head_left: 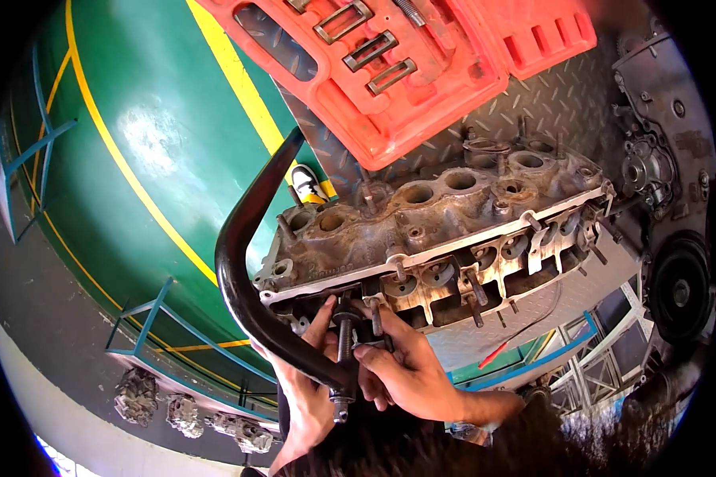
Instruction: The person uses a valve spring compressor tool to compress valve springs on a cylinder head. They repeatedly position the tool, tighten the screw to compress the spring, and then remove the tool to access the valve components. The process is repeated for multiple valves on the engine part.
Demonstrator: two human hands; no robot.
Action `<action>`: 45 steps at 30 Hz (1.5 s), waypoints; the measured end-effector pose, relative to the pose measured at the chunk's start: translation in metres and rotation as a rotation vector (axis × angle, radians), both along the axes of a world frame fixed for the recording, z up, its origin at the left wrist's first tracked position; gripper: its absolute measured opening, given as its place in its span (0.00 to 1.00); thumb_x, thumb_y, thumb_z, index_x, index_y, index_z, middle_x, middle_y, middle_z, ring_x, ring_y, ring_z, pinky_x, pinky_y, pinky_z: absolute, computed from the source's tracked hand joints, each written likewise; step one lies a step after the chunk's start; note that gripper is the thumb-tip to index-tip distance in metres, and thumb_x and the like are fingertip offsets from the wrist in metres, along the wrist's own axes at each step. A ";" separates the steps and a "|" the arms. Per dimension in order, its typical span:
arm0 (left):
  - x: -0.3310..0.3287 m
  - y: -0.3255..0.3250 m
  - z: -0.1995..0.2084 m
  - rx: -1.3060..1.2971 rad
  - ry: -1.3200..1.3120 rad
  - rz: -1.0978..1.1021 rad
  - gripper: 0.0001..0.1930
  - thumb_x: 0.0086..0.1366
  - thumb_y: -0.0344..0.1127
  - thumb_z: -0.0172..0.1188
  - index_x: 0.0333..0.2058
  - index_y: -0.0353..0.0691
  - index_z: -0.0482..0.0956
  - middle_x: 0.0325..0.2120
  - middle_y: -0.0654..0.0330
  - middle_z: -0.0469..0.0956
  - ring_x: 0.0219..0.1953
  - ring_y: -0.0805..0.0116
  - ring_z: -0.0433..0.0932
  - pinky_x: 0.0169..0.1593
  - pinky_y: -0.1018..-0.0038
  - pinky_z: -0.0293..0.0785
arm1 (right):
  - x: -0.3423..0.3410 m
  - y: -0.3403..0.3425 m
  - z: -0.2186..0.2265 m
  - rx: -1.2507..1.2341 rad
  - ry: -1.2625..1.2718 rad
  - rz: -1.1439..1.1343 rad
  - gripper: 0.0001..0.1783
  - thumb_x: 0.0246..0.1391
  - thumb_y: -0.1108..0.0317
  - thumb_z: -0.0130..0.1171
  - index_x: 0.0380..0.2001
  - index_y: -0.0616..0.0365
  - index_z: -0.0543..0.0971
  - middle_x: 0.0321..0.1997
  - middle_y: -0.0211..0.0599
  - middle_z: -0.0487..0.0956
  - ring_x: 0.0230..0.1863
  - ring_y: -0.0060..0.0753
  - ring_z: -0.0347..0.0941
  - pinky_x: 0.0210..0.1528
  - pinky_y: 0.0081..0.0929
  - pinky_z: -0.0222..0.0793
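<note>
A cylinder head stands on its side on the bench, its valve pockets toward me. A black C-shaped valve spring compressor curves around its left end. The compressor's threaded screw points into the leftmost pocket. My left hand is closed around the compressor's near end, partly hidden by its arm, with a fingertip beside the pressing cup. On the screw's right side, my right hand is closed, its thumb and fingers bent near a stud at the head's edge. What lies between those fingers is hidden.
An open red tool case holding several metal adapters lies behind the cylinder head, on a tread-plate surface. Greasy engine parts stand at the right. A red-handled tool lies beyond my right wrist. Several castings sit at lower left.
</note>
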State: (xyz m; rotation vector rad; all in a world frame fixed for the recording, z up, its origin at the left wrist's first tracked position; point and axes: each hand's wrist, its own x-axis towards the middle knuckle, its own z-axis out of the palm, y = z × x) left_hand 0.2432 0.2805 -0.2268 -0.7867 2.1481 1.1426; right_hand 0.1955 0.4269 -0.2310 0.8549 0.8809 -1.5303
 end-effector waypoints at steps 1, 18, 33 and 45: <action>-0.005 -0.001 0.000 -0.083 0.050 -0.137 0.26 0.65 0.21 0.54 0.63 0.38 0.72 0.27 0.64 0.73 0.28 0.76 0.70 0.48 0.75 0.67 | -0.001 0.000 -0.001 0.002 0.012 -0.001 0.20 0.67 0.66 0.53 0.57 0.62 0.65 0.17 0.30 0.72 0.13 0.19 0.66 0.15 0.19 0.62; -0.070 -0.047 0.032 0.123 -0.636 -0.708 0.41 0.64 0.28 0.58 0.73 0.53 0.51 0.46 0.44 0.80 0.45 0.54 0.82 0.55 0.62 0.73 | -0.001 0.006 -0.008 -0.075 0.137 0.082 0.29 0.66 0.66 0.50 0.65 0.68 0.58 0.14 0.35 0.72 0.12 0.25 0.67 0.14 0.24 0.63; -0.079 -0.065 0.019 0.804 -0.946 -0.095 0.41 0.72 0.29 0.47 0.74 0.54 0.32 0.23 0.59 0.77 0.13 0.75 0.73 0.14 0.81 0.66 | -0.008 0.001 0.007 0.105 0.069 0.107 0.34 0.67 0.63 0.50 0.68 0.72 0.56 0.12 0.29 0.70 0.10 0.22 0.65 0.14 0.24 0.61; -0.034 -0.033 0.023 0.665 -0.690 0.383 0.39 0.69 0.27 0.51 0.73 0.56 0.42 0.26 0.54 0.76 0.16 0.62 0.75 0.14 0.72 0.70 | 0.009 -0.007 0.005 0.132 0.150 -0.039 0.26 0.67 0.60 0.48 0.64 0.59 0.64 0.24 0.37 0.81 0.14 0.24 0.70 0.15 0.25 0.67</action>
